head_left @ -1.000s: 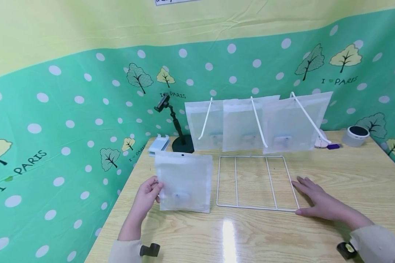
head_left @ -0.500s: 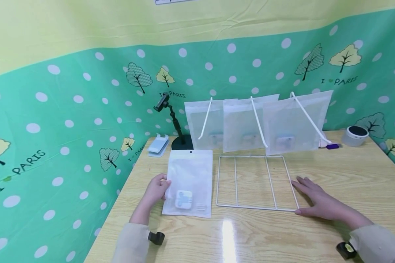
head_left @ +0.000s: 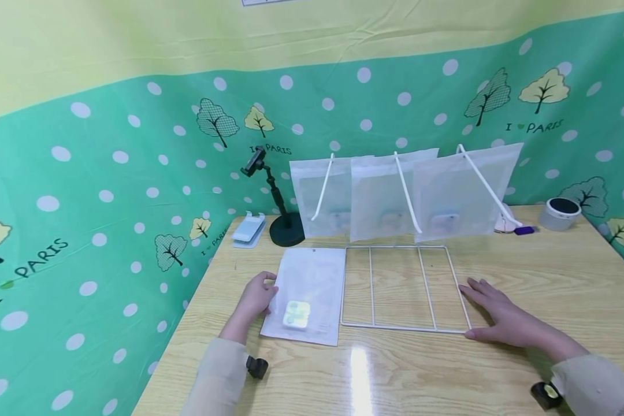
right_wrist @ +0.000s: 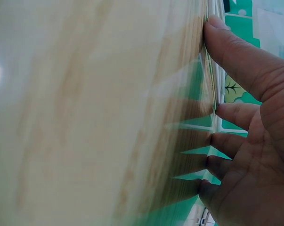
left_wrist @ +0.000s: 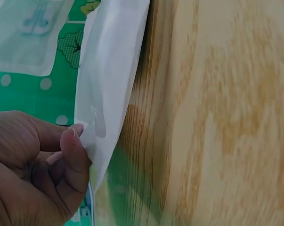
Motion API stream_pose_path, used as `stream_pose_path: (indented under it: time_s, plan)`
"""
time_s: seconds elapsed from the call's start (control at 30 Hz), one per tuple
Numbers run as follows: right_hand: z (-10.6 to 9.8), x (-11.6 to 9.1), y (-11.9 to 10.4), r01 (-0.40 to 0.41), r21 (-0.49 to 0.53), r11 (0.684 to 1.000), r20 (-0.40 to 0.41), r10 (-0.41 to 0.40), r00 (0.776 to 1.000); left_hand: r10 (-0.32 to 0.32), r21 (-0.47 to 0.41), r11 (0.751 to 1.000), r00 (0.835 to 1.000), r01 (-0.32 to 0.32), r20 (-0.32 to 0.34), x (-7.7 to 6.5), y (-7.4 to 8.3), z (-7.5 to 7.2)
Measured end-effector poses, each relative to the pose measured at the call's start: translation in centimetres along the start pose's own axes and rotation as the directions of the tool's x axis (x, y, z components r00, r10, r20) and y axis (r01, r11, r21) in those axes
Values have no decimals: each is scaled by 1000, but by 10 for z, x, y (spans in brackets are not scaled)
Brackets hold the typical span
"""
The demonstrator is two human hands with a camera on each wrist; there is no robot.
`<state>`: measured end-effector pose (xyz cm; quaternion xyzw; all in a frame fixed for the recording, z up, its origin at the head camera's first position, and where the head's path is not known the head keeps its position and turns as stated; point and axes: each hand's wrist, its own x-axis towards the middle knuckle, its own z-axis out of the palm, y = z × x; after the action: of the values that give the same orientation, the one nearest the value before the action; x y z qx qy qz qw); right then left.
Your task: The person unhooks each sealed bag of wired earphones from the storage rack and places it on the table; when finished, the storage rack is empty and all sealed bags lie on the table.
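Observation:
My left hand (head_left: 256, 296) pinches the left edge of a flat white plastic bag (head_left: 314, 277), which has a small hang hole at its top. A pale, square-looking item (head_left: 296, 315) shows through its lower part. In the left wrist view, thumb and forefinger hold the edge of the bag (left_wrist: 109, 70), which looks slightly bowed near the tabletop. The bag's right side is close to the left bar of the white wire rack base (head_left: 395, 327). At the rack's right end, my right hand (head_left: 504, 318) rests on the table with fingers spread, thumb at the front corner.
Three similar bags hang behind on white prongs: left bag (head_left: 307, 202), middle bag (head_left: 377, 190), right bag (head_left: 455, 190). A black phone stand (head_left: 287, 230) and a pale blue folding stand (head_left: 248, 228) are back left. A round container (head_left: 560, 214) stands back right.
The left hand has moved right and lowered the bag from a raised, upright position to lie flatter beside the rack base. The right hand has stayed in place.

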<state>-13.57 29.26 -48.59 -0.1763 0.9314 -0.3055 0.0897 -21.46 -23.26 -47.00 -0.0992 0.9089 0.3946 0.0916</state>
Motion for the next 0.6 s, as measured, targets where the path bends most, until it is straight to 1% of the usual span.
stream_pose_path:
  time_s: [0.37,0.6]
  plan:
    - [0,1,3,20,2,1000,-8,-20,1000,-50,54,997,998,52,-40,1,8,2]
    - [1,1,3,12,4,1000,0,-12,1000,-35,132,990,998,42,-56,-6,12,-1]
